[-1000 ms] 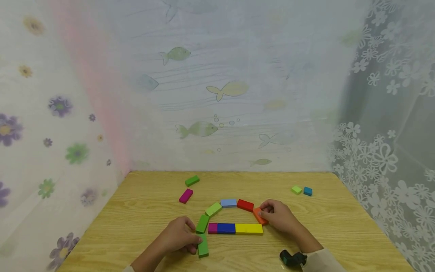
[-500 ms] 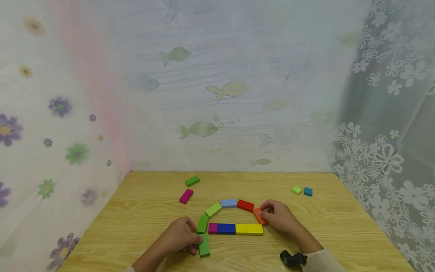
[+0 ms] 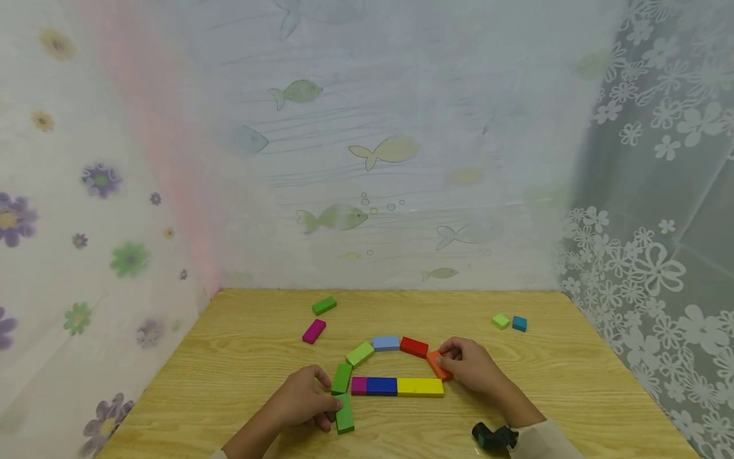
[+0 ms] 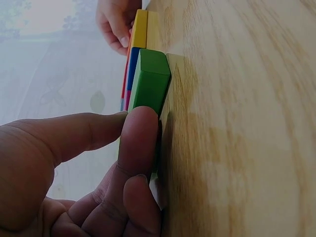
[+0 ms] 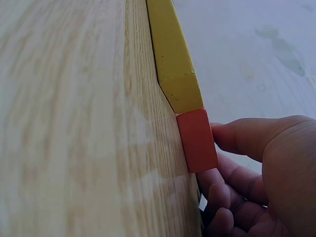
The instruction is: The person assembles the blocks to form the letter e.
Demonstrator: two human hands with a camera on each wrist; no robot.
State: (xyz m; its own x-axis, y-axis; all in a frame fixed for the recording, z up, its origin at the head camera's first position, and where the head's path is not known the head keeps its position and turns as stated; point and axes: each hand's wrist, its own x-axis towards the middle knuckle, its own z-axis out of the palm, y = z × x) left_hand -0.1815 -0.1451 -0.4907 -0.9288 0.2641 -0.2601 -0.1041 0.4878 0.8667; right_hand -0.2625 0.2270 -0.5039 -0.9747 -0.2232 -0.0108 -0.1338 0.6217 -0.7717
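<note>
In the head view, my left hand (image 3: 302, 398) holds the near green block (image 3: 345, 414) at the lower left end of a curved row of flat blocks. Its thumb lies on the top and a finger is against the side, as the left wrist view shows. My right hand (image 3: 471, 363) grips the orange block (image 3: 438, 364) at the row's right end, thumb on top. Between them the curve runs through another green block (image 3: 342, 378), a lime block (image 3: 360, 354), a light blue block (image 3: 386, 343) and a red block (image 3: 414, 346).
Inside the curve lies a straight row: a magenta block (image 3: 359, 386), a dark blue block (image 3: 381, 386) and a yellow block (image 3: 420, 387). Loose green (image 3: 324, 305) and magenta pieces lie back left; small lime (image 3: 501, 321) and blue cubes back right. A black object (image 3: 494, 437) is by the right sleeve.
The near green block has shifted very slightly to the right under my left hand. My right hand and the orange block stay where they were.
</note>
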